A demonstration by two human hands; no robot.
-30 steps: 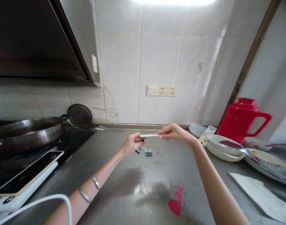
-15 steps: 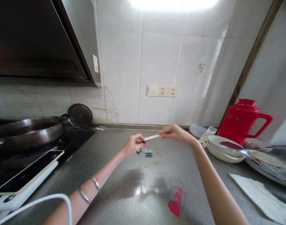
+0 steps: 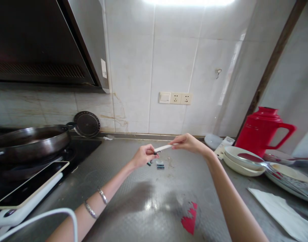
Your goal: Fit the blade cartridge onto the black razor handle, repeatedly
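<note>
My left hand (image 3: 145,155) pinches the left end of a slim white pen-like object (image 3: 163,148), where a small dark part shows by the fingertips. The right end of this object is gripped by the fingers of my right hand (image 3: 186,143). It is held nearly level above the counter; its exact kind is too small to make out. Just below lies a small clear piece with dark and teal bands (image 3: 160,165). Another small dark-teal piece (image 3: 148,164) sits under my left hand, partly hidden.
A torn red patch (image 3: 190,219) marks the metal counter (image 3: 133,208). On the left are a pan (image 3: 30,143) and a phone (image 3: 31,185) on a white stand with a cable. To the right stand a red thermos jug (image 3: 260,131), stacked bowls (image 3: 242,164) and a white paper (image 3: 280,213).
The white object's left end has shifted slightly between my fingers, and the dark part beside it shows a little differently. Both hands keep almost the same place.
</note>
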